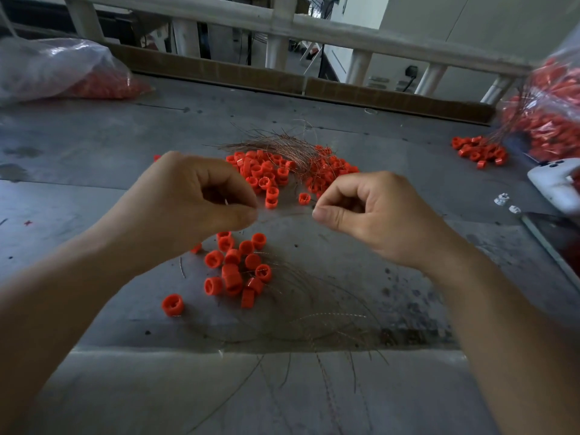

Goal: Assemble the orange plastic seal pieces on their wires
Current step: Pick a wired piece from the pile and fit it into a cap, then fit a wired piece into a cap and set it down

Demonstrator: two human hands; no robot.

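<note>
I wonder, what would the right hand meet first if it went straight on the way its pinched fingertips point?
Most likely the left hand: the right hand pinches toward it, and both seem to hold one faint wire stretched between them. Nothing else shows in the gap, though depth is unclear.

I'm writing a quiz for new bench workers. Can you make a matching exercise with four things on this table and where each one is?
Things
1. clear bag
2. white device
3. wire bundle
4. thin wire

Places
A. at the back of the middle pile of orange pieces
B. far left of the table
C. pinched between the left hand and the right hand
D. right edge of the table

Pairs: 1-B, 2-D, 3-A, 4-C
</note>
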